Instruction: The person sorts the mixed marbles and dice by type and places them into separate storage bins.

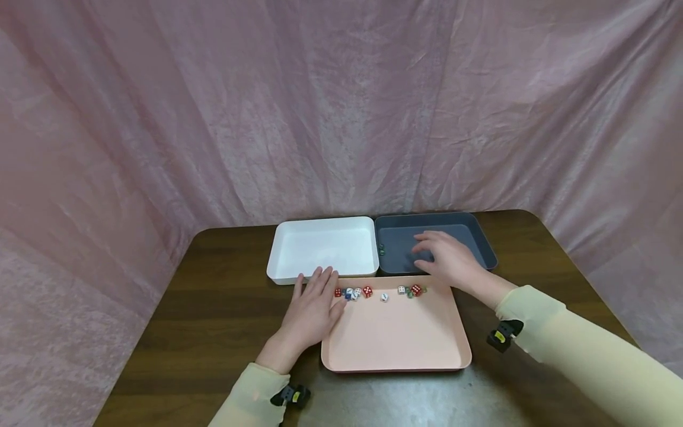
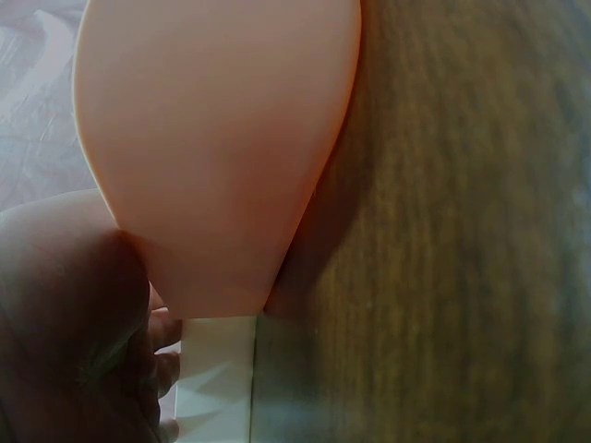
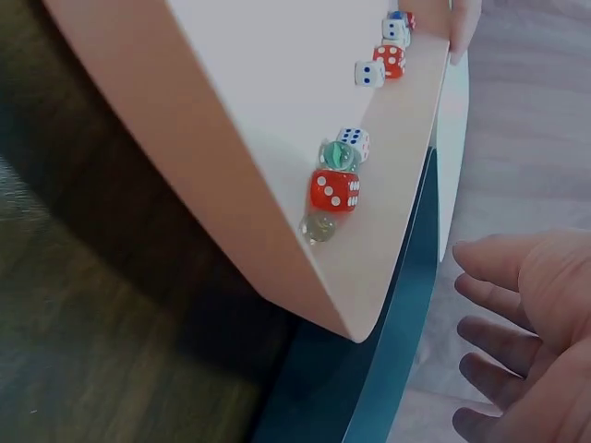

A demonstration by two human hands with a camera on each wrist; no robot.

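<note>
A shallow pink tray (image 1: 395, 338) holds several red and white dice and clear green marbles along its far side. My left hand (image 1: 312, 311) lies with straight fingers over the tray's far left corner, fingertips by the white tray's near edge. Beside its thumb sit a white die (image 1: 357, 293) and a red die (image 1: 367, 292). My right hand (image 1: 450, 260) hovers over the dark blue-grey tray (image 1: 397, 228), fingers loosely bent and spread, nothing visible between them. Small green marbles (image 1: 381, 249) lie at that tray's left wall. In the right wrist view a large red die (image 3: 334, 190) sits between marbles.
The white tray (image 1: 320, 243) stands at the back left, side by side with the dark tray. All three trays are on a brown wooden table (image 1: 213, 320). A pink curtain (image 1: 341, 118) hangs behind the table.
</note>
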